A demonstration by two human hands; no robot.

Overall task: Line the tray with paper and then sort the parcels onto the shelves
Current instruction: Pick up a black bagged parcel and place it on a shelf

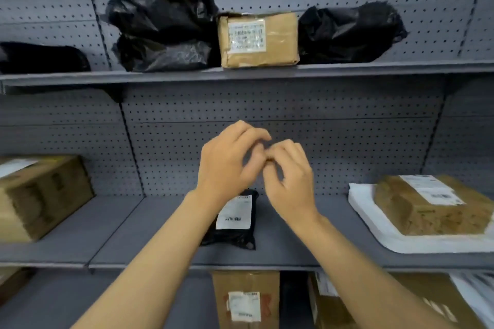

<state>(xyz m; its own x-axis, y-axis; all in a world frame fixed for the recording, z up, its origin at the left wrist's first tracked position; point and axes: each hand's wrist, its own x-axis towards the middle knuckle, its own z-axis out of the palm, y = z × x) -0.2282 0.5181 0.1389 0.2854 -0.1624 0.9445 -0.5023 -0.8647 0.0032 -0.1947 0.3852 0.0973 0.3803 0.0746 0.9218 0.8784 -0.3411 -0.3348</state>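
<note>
Both hands raised above middle shelf [165, 224], fingertips meeting. Left hand [230, 160] and right hand [290, 176] loosely curled, nothing clearly held; maybe tiny scrap pinched, cannot tell. Black labelled parcel [235, 219] lies flat near shelf front edge, label up for reading, likely just placed

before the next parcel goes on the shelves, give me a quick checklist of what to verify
1. Left hand free: ok, nothing held in it.
2. Right hand free: cannot tell, fingers curl together where the hands meet.
3. Space on middle shelf: ok, bare stretches either side of the small black parcel.
4. Small black parcel settled: ok, lies flat, label up.
5. Space on top shelf: not ok at centre, black bags and a taped brown parcel sit side by side.
6. Lined tray: cannot tell, none in view.
</note>
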